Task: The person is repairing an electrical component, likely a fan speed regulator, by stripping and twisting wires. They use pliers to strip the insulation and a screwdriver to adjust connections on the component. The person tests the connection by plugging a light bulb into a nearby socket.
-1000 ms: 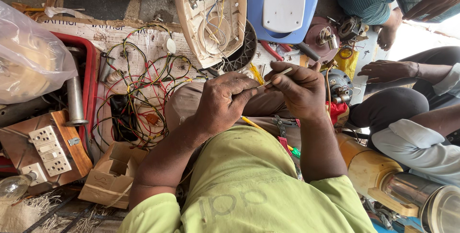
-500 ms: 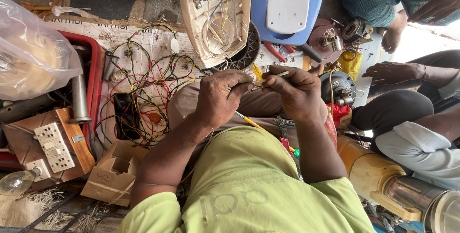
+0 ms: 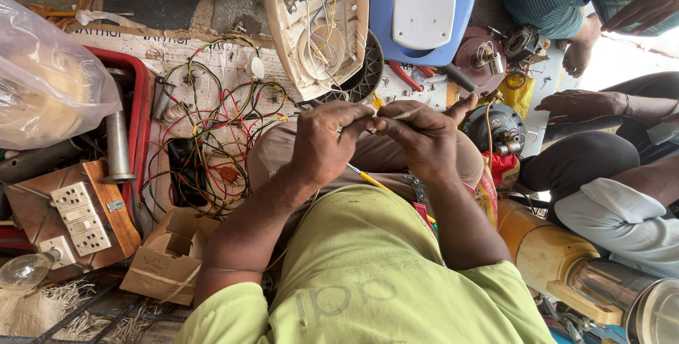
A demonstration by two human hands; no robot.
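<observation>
Both hands are meeting over the person's lap. Left hand (image 3: 327, 140) is pinching closed on a thin pale wire (image 3: 399, 115); right hand (image 3: 423, 137) is curling shut around the same wire, thumb sticking out. A yellow-handled tool (image 3: 368, 178) is lying on the lap beneath them. Tangled red and yellow wires (image 3: 212, 139) are sprawling on the cardboard sheet (image 3: 170, 50), near its left edge.

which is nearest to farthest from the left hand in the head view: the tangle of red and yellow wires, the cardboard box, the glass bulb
From the left hand:
1. Tangle of red and yellow wires, just beside it on the printed sheet.
2. Small open cardboard box, lower, by the forearm.
3. Clear glass bulb, at the far edge past the wooden switch board.
</observation>
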